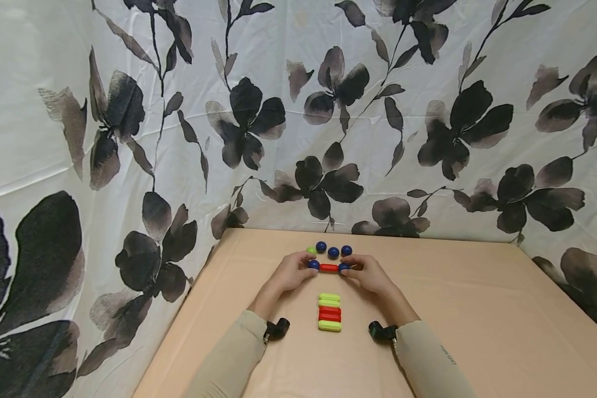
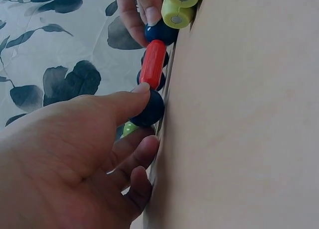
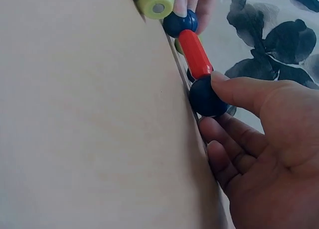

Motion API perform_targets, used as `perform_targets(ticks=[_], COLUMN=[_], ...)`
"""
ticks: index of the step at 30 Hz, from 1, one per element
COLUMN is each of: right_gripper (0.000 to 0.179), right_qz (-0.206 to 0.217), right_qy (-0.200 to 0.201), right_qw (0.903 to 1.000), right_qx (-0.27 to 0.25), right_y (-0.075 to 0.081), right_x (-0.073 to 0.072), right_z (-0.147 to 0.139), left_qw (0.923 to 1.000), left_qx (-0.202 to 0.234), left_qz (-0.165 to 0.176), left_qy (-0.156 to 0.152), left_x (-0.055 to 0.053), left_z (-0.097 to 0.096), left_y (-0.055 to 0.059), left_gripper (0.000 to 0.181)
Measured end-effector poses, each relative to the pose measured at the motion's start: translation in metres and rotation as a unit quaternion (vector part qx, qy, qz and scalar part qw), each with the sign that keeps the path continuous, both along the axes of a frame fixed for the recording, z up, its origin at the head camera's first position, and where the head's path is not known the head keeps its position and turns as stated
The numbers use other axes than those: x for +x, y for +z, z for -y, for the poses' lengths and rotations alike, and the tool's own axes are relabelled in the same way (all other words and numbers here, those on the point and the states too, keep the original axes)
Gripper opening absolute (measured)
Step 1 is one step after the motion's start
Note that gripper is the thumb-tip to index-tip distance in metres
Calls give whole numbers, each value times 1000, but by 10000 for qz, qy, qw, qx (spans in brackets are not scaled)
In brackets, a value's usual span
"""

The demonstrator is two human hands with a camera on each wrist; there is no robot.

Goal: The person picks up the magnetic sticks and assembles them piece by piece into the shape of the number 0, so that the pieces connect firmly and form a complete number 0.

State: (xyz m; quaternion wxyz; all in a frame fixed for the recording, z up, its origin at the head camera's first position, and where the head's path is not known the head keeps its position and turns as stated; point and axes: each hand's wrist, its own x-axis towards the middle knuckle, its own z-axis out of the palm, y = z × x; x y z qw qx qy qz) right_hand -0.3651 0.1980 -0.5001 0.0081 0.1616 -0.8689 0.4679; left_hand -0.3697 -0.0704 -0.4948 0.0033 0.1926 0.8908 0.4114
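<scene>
A red rod (image 1: 329, 268) lies between two blue balls, touching one at each end. My left hand (image 1: 291, 272) pinches the left blue ball (image 2: 151, 111) between thumb and fingers. At the other end, the right blue ball (image 3: 207, 95) is pinched by my right hand (image 1: 370, 273). Just behind the hands sit several loose balls: a blue ball (image 1: 320, 247), two more blue ones to its right, and a green ball (image 1: 311, 250) partly hidden by the left fingers.
Nearer the person, yellow-green rods (image 1: 330, 297) and red rods (image 1: 330, 314) lie side by side in a stack-like row. Silvery discs show in the rod ends. Behind the tan table (image 1: 453, 309) hangs a flower-print cloth (image 1: 288, 182). Each wrist wears a small black camera (image 1: 277, 329).
</scene>
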Motion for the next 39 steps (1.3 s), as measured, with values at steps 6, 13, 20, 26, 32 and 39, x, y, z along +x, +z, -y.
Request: perform_targets(ticks=[6, 13, 20, 26, 32, 39], right_gripper=[34, 36, 35, 35, 36, 35], right_qz=[21, 117, 124, 83, 106, 57], right_qy=[59, 51, 21, 7, 50, 143], right_qw=[9997, 9991, 9992, 9995, 9995, 9992], right_qx=[-239, -411, -381, -289, -287, -364], right_y=[-6, -5, -5, -4, -4, -6], right_x=[-1, 1, 2, 2, 2, 1], right_z=[-3, -3, -2, -2, -3, -4], left_qw=[9995, 9963, 9847, 9792, 9716, 9637], left_qx=[312, 865, 1336, 493, -229, -541], left_qz=[36, -21, 755, 881, 901, 920], left_qy=[75, -6, -820, -1757, -2176, -2447], left_x=[2, 0, -1, 9, 19, 24], left_z=[10, 21, 23, 12, -4, -14], left_y=[4, 8, 9, 20, 24, 25], left_gripper=[37, 28, 20, 30, 33, 36])
